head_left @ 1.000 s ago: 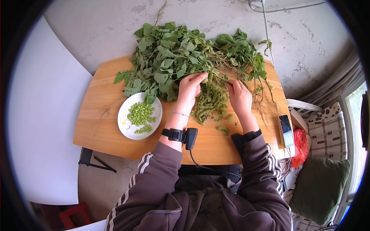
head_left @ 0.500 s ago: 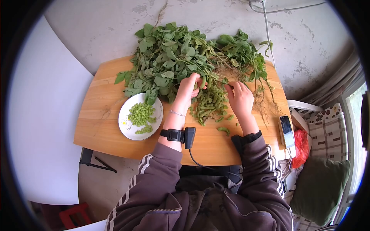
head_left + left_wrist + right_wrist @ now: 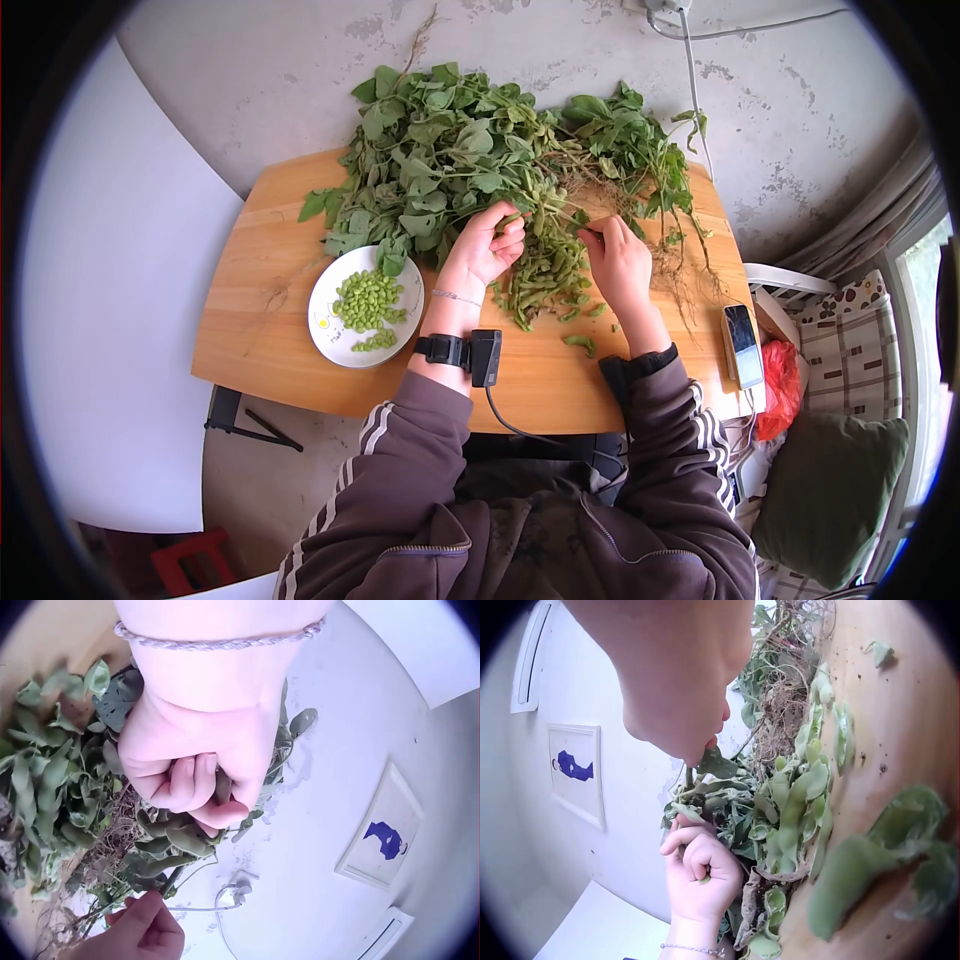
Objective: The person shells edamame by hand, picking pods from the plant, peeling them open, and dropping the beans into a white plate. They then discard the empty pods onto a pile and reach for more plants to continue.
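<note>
My left hand (image 3: 484,248) curls its fingers round green pods at the near edge of the leafy plants (image 3: 430,165); in the left wrist view a pod (image 3: 223,784) shows between its thumb and fingers. To its right, my right hand (image 3: 620,262) pinches a stem end, seen in the left wrist view beside a cluster of pods (image 3: 187,838). Between and below the hands lies a heap of pods (image 3: 545,275), some split in the right wrist view. A white plate (image 3: 328,345) holding shelled green beans (image 3: 368,300) stands left of my left hand.
Uprooted plants with roots (image 3: 675,270) lie at the right of the wooden table (image 3: 250,290). A loose pod (image 3: 578,343) sits near the front. A phone (image 3: 741,345) is at the right edge, beside a red bag (image 3: 780,390) and a cushioned seat.
My left hand has drawn back slightly toward the plate side and rolled so its curled fingers face up. My right hand has shifted only a little, still pinching.
</note>
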`<state>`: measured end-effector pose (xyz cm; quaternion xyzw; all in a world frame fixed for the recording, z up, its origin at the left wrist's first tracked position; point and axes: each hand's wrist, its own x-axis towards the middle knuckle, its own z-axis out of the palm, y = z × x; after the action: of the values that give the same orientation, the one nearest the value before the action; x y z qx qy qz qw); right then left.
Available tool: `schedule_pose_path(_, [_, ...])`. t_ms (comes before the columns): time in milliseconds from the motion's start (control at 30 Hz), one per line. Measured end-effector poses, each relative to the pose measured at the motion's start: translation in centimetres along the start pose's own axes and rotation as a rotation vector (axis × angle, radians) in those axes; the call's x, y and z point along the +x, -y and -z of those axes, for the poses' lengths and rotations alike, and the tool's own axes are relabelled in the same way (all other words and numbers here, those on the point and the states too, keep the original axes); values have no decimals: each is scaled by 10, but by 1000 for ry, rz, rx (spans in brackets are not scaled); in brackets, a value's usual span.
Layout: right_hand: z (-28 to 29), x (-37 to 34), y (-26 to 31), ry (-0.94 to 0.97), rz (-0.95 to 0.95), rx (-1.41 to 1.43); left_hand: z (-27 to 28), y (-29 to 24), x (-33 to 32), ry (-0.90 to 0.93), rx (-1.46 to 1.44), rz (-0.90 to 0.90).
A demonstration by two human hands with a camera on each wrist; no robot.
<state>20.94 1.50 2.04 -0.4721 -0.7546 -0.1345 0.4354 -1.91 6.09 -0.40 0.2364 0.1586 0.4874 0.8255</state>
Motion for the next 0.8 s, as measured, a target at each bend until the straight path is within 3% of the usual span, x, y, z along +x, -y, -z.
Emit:
schedule_pose_path(67, [0,0,1,44,-14,9,-1,-3,-4,50,50,-23])
schedule_pose_path(167, [1,-2,3,122,-52,22,-18,-2,-10,-103,177,-48])
schedule_pose_path(233, [2,-2,4,143,-49,5,-17,-3,-11,-36,248,15])
schedule_pose_path(333, [-5,1,0,21,95,-17,-23,2,-11,3,276,45])
schedule_pose_path(500, [-2,-1,3,11,54,-13,-30,3,-13,-44,347,54])
schedule_pose_path(600, [-4,-2,8,25,68,-20,12,4,6,219,97,151])
schedule_pose_path(667, [-5,-2,9,31,71,-30,13,5,5,122,177,153])
schedule_pose_path(800, [-7,-3,5,17,84,-53,-43,0,-15,-191,506,100])
